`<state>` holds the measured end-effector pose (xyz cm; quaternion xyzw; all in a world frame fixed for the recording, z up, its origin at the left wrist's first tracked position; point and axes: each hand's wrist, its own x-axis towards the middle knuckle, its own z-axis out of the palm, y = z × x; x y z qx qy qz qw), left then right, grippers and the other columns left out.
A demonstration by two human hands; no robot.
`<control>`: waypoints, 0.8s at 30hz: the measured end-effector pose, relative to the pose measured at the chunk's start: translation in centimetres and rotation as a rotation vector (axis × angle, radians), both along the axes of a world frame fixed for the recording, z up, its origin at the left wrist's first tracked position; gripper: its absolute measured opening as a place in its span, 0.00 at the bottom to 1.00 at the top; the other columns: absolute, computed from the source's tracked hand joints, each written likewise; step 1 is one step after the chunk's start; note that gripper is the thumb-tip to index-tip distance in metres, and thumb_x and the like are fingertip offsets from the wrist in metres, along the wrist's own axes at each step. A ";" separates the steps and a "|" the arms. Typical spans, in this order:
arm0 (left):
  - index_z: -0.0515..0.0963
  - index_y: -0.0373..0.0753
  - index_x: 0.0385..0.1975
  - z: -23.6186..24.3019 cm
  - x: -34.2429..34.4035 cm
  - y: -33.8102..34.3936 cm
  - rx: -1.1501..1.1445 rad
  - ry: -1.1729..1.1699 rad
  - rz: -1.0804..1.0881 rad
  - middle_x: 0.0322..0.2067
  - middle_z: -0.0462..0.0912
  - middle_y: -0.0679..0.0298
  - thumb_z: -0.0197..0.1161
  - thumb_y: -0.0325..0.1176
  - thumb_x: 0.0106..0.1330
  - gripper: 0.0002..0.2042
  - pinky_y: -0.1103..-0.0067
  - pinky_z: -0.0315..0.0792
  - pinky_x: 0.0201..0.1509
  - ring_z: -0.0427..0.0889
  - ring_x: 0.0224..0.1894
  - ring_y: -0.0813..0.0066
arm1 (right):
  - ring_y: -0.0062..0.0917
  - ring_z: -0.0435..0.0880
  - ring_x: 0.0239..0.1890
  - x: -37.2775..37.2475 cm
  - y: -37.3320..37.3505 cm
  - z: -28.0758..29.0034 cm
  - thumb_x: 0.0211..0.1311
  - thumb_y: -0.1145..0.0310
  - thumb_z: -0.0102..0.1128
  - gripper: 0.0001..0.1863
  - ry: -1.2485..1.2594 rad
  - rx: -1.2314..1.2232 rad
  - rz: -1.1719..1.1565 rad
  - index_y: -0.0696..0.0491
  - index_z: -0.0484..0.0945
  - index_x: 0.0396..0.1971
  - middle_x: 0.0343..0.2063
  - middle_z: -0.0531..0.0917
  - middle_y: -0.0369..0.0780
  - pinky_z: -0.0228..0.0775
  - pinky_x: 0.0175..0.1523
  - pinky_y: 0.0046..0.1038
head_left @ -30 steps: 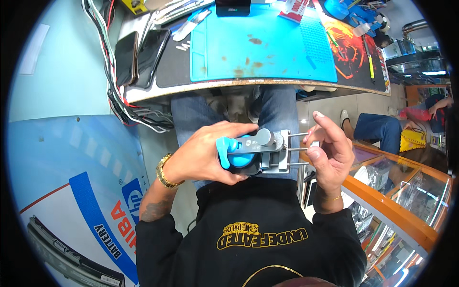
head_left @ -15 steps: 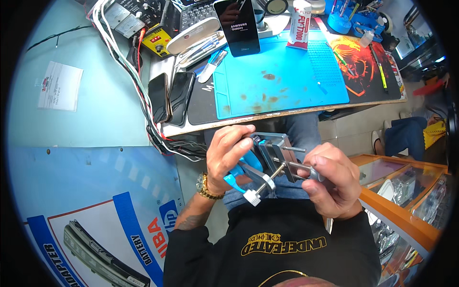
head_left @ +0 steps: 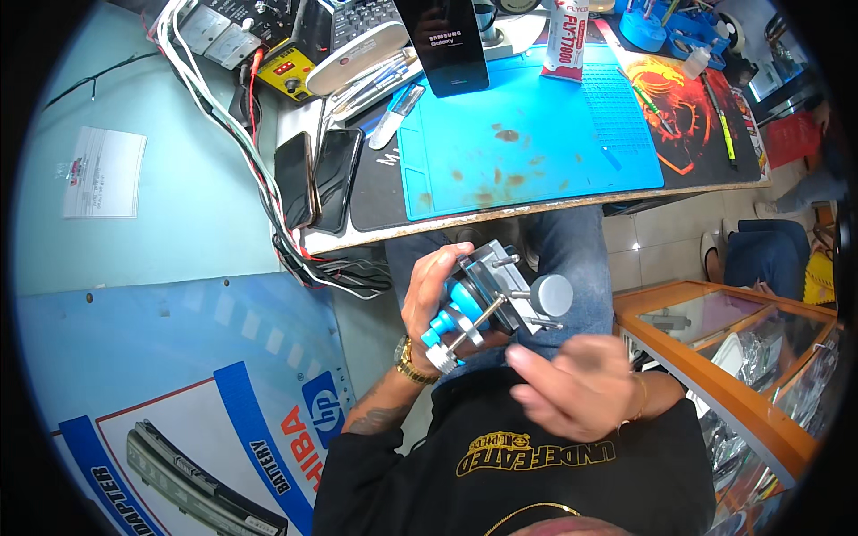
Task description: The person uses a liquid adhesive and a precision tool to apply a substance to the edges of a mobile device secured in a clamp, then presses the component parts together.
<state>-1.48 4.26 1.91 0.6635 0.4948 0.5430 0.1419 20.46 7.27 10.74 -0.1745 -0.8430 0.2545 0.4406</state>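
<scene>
My left hand (head_left: pixel 424 295) grips a metal clamp tool (head_left: pixel 496 286) with blue suction-cup parts, steel rods and silver knobs, held over my lap. Its fingers wrap the far side, partly hidden by the tool. My right hand (head_left: pixel 572 384) is blurred just below and right of the tool, off it, with fingers loosely apart and nothing visible in them.
Ahead is a desk with a blue silicone mat (head_left: pixel 447 179), upright phone (head_left: pixel 442 71), tube (head_left: pixel 563 45), two dark phones (head_left: pixel 331 179) and pens. Cables (head_left: pixel 268 205) hang left. A glass display case (head_left: pixel 715 330) stands right; seated people's legs (head_left: pixel 760 259) show beyond.
My right hand has let go of the knob and rod and moved down. The tool is tilted differently in my left hand. The view has shifted to take in more of the desk.
</scene>
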 end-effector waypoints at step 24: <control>0.74 0.29 0.64 7.5 -2.5 2.4 -0.178 0.291 0.024 0.51 0.85 0.48 0.84 0.37 0.44 0.43 0.64 0.80 0.57 0.86 0.51 0.51 | 0.26 0.84 0.22 3.9 2.8 1.8 0.65 0.71 0.69 0.25 0.025 -0.309 -0.131 0.62 0.79 0.61 0.39 0.90 0.47 0.79 0.31 0.29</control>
